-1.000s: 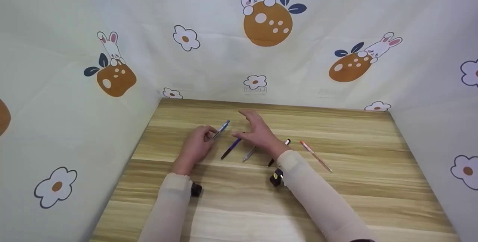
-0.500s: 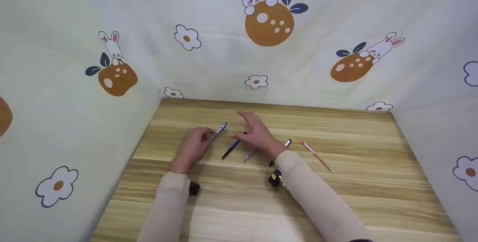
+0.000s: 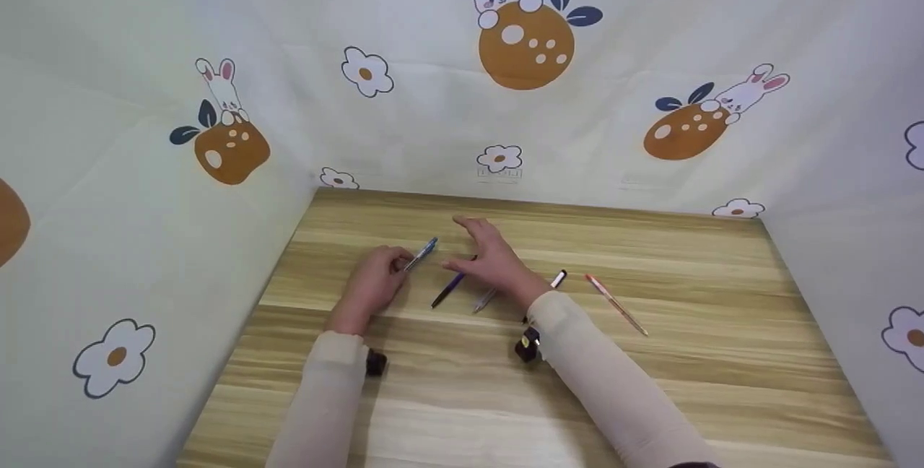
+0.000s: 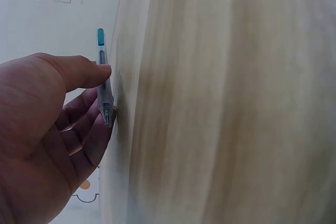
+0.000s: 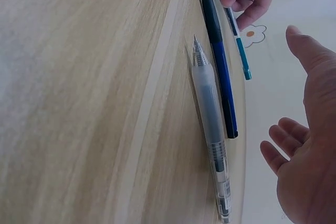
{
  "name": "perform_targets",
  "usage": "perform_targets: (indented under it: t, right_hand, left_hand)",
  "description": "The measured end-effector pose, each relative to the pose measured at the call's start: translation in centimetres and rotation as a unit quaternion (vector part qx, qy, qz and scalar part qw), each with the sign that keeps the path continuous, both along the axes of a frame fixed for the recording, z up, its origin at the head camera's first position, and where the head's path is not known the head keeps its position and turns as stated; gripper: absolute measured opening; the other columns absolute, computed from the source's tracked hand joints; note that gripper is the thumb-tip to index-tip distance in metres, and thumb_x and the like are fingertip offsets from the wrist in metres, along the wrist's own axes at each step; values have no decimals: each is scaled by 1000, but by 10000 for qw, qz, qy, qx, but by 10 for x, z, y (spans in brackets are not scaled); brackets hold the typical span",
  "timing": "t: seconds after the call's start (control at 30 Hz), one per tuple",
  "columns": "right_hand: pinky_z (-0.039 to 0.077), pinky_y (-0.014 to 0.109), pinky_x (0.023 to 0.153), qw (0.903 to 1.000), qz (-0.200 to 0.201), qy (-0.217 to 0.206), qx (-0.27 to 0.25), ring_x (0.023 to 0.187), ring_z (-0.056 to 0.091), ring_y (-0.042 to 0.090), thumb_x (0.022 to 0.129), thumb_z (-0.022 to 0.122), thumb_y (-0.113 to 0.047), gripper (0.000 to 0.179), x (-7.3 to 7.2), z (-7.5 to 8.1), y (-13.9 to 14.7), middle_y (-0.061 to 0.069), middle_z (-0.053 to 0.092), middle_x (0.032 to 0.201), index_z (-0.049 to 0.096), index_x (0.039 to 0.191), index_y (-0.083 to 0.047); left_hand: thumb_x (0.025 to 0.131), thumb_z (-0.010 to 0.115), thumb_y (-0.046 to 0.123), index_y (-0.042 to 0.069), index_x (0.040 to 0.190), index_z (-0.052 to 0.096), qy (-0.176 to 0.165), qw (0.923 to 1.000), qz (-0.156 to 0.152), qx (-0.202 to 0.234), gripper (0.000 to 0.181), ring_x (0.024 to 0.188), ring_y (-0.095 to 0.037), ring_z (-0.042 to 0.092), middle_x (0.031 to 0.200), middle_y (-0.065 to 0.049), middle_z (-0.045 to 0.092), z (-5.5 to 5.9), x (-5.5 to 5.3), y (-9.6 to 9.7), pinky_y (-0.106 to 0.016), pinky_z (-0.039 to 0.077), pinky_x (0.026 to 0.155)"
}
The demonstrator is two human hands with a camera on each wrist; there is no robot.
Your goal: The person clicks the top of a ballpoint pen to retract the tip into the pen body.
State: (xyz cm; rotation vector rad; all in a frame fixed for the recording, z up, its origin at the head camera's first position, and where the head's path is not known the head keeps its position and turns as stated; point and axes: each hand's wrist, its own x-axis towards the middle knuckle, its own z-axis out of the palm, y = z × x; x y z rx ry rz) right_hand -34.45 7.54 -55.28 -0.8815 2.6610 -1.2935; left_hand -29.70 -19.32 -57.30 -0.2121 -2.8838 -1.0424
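My left hand pinches a clear pen with a teal end between thumb and fingers, at or just over the wooden table. In the left wrist view the thumb lies along the barrel of that pen. My right hand is spread, thumb and fingers apart, with nothing in it. It hovers over a dark blue-purple pen and a clear grey pen, partly hiding both in the head view. In the right wrist view the dark pen and the clear pen lie side by side.
Right of these, a white pen with a black end lies partly behind my right forearm. Farther right lies an orange-capped pen. A patterned cloth walls the table at the back and sides.
My left hand has drawn the teal-ended pen slightly left and toward me. My right hand has drifted a little left, still spread. The other pens lie unmoved; the head view has shifted slightly.
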Motion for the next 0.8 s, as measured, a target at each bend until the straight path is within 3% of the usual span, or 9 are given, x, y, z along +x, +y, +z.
perform_targets:
  t: [0.27, 0.8]
  right_hand:
    - [37, 50, 128, 9999, -60, -61, 67, 154, 43, 31, 95, 89, -40, 91, 0, -1, 1, 13, 49, 164, 42, 170, -16]
    - [37, 51, 126, 10000, 13, -17, 86, 152, 44, 33, 95, 90, -37, 91, -1, -5, 8, 18, 48, 163, 42, 170, -15]
  left_hand:
    - [100, 77, 2, 6, 124, 79, -8, 9999, -3, -103, 24, 102, -28, 70, 109, -10, 75, -2, -1, -1, -49, 59, 94]
    - [99, 75, 7, 4, 124, 79, -179, 9997, 161, -79, 26, 104, -26, 73, 111, -9, 79, 0, -1, -1, -47, 60, 94]
